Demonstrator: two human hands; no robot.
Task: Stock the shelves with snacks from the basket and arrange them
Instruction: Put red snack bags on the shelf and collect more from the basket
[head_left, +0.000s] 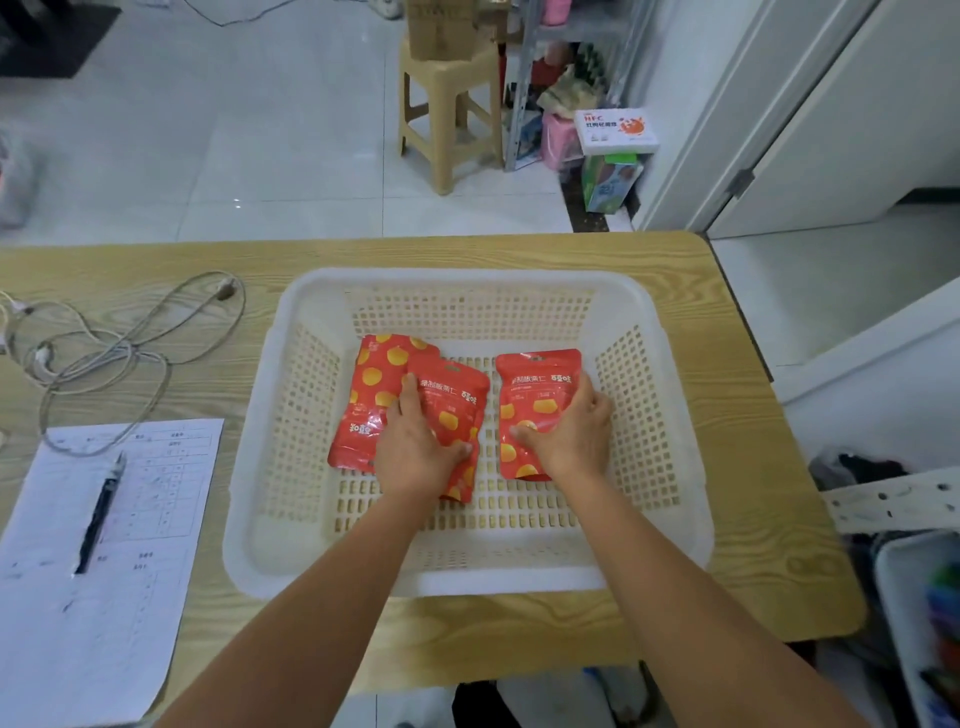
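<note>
A white perforated basket stands on the wooden table. Three red snack pouches with yellow spots lie on its floor. My left hand grips the middle pouch, fingers on its left edge and thumb on its right. That pouch overlaps the left pouch. My right hand grips the right pouch, thumb on its front and fingers round its right edge.
Tangled cables lie on the wooden table at the left, with a printed sheet and pen below them. A beige stool and a cluttered metal shelf stand beyond the table. Another white bin sits at the right.
</note>
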